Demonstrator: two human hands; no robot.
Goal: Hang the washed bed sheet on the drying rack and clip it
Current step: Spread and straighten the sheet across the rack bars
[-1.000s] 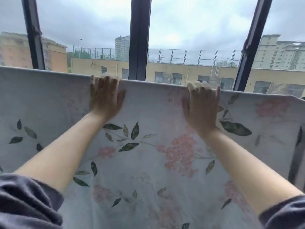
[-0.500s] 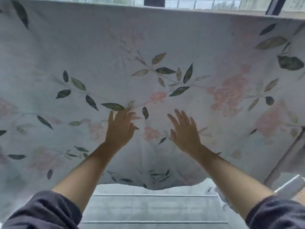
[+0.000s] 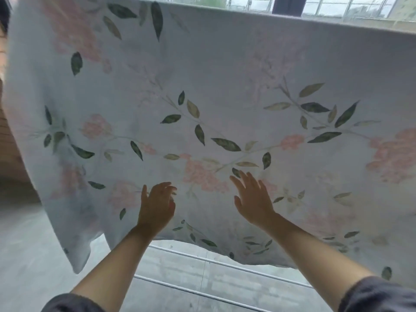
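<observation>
The bed sheet (image 3: 225, 70), pale with green leaves and pink flowers, hangs over the top bar of the drying rack and fills most of the view. Its lower edge ends just above the rack's lower white bars (image 3: 216, 262). My left hand (image 3: 156, 207) lies flat against the lower middle of the sheet, fingers slightly bent. My right hand (image 3: 253, 199) presses on the sheet beside it with fingers spread. Neither hand grips the cloth. No clips are in sight.
A window (image 3: 326, 6) with a dark frame shows above the sheet's top fold. The grey floor (image 3: 24, 255) lies below and to the left. A brown brick wall (image 3: 9, 149) stands at the far left edge.
My hands left the top fold and slid down the sheet's face to its lower middle. My view dropped and shifted left, so the sheet's left edge and floor now show.
</observation>
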